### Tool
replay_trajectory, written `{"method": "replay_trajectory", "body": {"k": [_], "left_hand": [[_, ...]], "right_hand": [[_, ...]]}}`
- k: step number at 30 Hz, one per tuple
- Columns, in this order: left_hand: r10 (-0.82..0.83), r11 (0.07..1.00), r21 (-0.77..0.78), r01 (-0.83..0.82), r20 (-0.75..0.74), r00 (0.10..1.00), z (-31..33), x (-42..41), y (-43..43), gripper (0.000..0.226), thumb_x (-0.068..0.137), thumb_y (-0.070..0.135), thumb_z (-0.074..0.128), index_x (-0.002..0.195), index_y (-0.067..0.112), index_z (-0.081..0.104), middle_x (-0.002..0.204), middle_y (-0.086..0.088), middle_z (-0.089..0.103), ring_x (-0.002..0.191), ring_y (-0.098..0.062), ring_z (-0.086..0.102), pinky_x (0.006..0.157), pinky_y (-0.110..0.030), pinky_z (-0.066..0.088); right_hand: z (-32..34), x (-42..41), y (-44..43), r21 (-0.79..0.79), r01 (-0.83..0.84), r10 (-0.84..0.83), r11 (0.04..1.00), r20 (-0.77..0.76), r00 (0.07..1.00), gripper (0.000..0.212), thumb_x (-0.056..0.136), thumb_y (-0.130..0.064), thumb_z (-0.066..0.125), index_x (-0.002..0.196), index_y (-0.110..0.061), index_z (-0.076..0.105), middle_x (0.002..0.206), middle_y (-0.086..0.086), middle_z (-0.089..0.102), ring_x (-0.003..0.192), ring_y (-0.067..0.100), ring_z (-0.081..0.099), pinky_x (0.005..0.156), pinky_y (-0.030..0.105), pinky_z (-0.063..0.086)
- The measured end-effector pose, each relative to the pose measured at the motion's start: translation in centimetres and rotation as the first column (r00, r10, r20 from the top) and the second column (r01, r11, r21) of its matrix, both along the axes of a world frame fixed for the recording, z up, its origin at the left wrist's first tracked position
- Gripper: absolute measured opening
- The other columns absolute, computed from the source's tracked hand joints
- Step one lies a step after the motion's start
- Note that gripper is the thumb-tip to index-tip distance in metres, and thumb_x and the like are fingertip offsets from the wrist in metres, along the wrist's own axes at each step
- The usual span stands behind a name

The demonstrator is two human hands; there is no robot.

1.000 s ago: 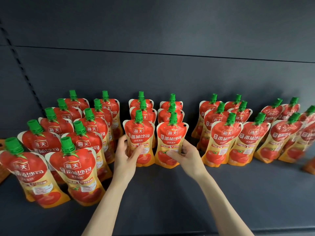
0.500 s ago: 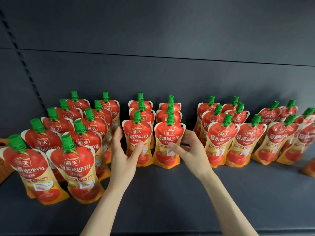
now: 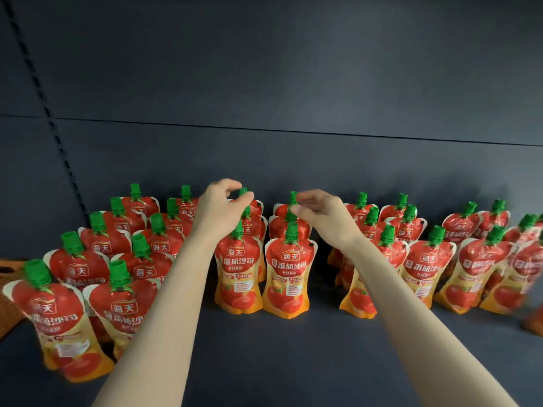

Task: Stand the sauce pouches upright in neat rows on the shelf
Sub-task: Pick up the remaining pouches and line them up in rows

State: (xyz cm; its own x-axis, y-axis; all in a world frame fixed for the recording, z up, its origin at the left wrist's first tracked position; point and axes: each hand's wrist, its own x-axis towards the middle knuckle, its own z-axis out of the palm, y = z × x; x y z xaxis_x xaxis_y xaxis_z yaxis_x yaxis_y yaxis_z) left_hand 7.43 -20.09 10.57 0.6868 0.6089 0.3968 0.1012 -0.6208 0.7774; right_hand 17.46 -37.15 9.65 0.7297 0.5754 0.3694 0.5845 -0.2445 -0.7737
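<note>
Red and orange sauce pouches with green caps stand upright in rows on a dark shelf [image 3: 279,353]. Two middle columns run front to back, led by the left front pouch [image 3: 238,277] and the right front pouch [image 3: 289,277]. My left hand [image 3: 219,208] is raised over the left column, thumb and fingers pinched around the green cap of the rearmost pouch [image 3: 243,191]. My right hand [image 3: 321,211] is blurred, its fingers curled at the caps of the rear pouches [image 3: 293,198] in the right column; a grip is not clear.
A larger block of pouches [image 3: 123,312] stands at the left, more columns [image 3: 426,271] at the right. An orange-brown object [image 3: 6,271] shows at the left edge. The dark back panel [image 3: 264,83] rises behind, and bare shelf lies in front.
Both hands left the sides of the two front middle pouches and rose back to the caps of the rear pouches. The camera moved closer and lower.
</note>
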Motion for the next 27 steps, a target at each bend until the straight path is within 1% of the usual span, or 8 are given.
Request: {"method": "replay_trajectory", "body": {"k": [2, 7, 9, 11, 13, 17, 22, 27], "left_hand": [[-0.050, 0.998, -0.049, 0.045, -0.097, 0.994, 0.0, 1.0, 0.7, 0.037, 0.085, 0.030, 0.065, 0.116, 0.010, 0.062, 0.119, -0.006, 0.063, 0.109, -0.018, 0.058, 0.093, -0.030, 0.045], [-0.094, 0.991, -0.113, 0.070, -0.228, 0.969, 0.1, 2.1, 1.3, 0.037, 0.086, 0.033, 0.063, 0.116, 0.012, 0.065, 0.122, -0.005, 0.062, 0.108, -0.018, 0.055, 0.083, -0.028, 0.040], [-0.109, 0.987, -0.144, 0.074, -0.248, 0.963, 0.2, 2.0, 1.4, 0.035, 0.086, 0.033, 0.063, 0.114, 0.011, 0.066, 0.118, -0.006, 0.063, 0.096, -0.014, 0.054, 0.078, -0.027, 0.038], [-0.109, 0.983, -0.172, 0.067, -0.246, 0.963, 0.3, 1.9, 1.7, 0.033, 0.086, 0.032, 0.065, 0.111, 0.011, 0.067, 0.113, -0.007, 0.064, 0.089, -0.012, 0.052, 0.076, -0.027, 0.037], [-0.120, 0.981, -0.182, 0.075, -0.251, 0.960, 0.4, 1.8, 2.0, 0.033, 0.084, 0.032, 0.066, 0.110, 0.010, 0.068, 0.112, -0.009, 0.065, 0.090, -0.015, 0.054, 0.078, -0.029, 0.041], [-0.140, 0.982, -0.163, 0.097, -0.275, 0.951, 0.6, 1.7, 2.2, 0.036, 0.084, 0.031, 0.067, 0.113, 0.011, 0.067, 0.115, -0.008, 0.065, 0.096, -0.017, 0.057, 0.086, -0.033, 0.049], [-0.113, 0.986, -0.141, 0.086, -0.200, 0.973, 0.3, 1.7, 2.1, 0.030, 0.084, 0.026, 0.068, 0.109, 0.010, 0.068, 0.113, -0.009, 0.066, 0.100, -0.019, 0.058, 0.091, -0.038, 0.050], [-0.082, 0.989, -0.134, 0.060, -0.169, 0.982, 0.0, 2.0, 2.1, 0.029, 0.083, 0.025, 0.069, 0.108, 0.011, 0.069, 0.113, -0.008, 0.066, 0.097, -0.015, 0.057, 0.088, -0.034, 0.049]], "right_hand": [[-0.2, 0.9, 0.6, -0.010, -0.014, 0.014, 1.000, -0.035, 0.999, 0.037, 0.086, -0.022, 0.066, 0.119, -0.005, 0.059, 0.114, 0.008, 0.065, 0.106, 0.018, 0.062, 0.094, 0.030, 0.050], [-0.3, 1.7, 1.5, -0.024, -0.068, 0.062, 0.997, -0.183, 0.981, 0.026, 0.086, -0.020, 0.065, 0.110, -0.009, 0.065, 0.101, 0.007, 0.069, 0.093, 0.018, 0.067, 0.082, 0.028, 0.056], [-0.4, 1.9, 1.5, -0.021, -0.079, 0.073, 0.997, -0.205, 0.976, 0.023, 0.086, -0.022, 0.066, 0.107, -0.012, 0.066, 0.097, 0.005, 0.070, 0.089, 0.014, 0.068, 0.079, 0.024, 0.056], [-0.7, 2.0, 1.4, -0.026, -0.094, 0.088, 0.995, -0.187, 0.978, 0.022, 0.085, -0.023, 0.067, 0.105, -0.014, 0.067, 0.092, 0.001, 0.070, 0.085, 0.006, 0.067, 0.071, 0.013, 0.054], [-0.9, 2.1, 1.2, -0.033, -0.096, 0.090, 0.995, -0.160, 0.983, 0.023, 0.084, -0.024, 0.067, 0.105, -0.014, 0.067, 0.092, 0.000, 0.070, 0.085, 0.005, 0.067, 0.069, 0.010, 0.053], [-1.3, 2.2, 1.2, -0.034, -0.073, 0.069, 0.997, -0.102, 0.992, 0.024, 0.086, -0.022, 0.065, 0.107, -0.011, 0.067, 0.093, 0.001, 0.069, 0.084, 0.006, 0.066, 0.069, 0.012, 0.053], [-1.2, 2.4, 1.3, -0.027, -0.074, 0.073, 0.997, -0.026, 0.997, 0.023, 0.087, -0.018, 0.063, 0.108, -0.008, 0.068, 0.095, 0.003, 0.070, 0.085, 0.010, 0.067, 0.073, 0.016, 0.055], [-1.4, 2.6, 1.2, -0.013, -0.071, 0.071, 0.997, -0.011, 0.997, 0.023, 0.088, -0.018, 0.062, 0.108, -0.008, 0.068, 0.099, 0.006, 0.071, 0.089, 0.013, 0.068, 0.077, 0.023, 0.057]]}}
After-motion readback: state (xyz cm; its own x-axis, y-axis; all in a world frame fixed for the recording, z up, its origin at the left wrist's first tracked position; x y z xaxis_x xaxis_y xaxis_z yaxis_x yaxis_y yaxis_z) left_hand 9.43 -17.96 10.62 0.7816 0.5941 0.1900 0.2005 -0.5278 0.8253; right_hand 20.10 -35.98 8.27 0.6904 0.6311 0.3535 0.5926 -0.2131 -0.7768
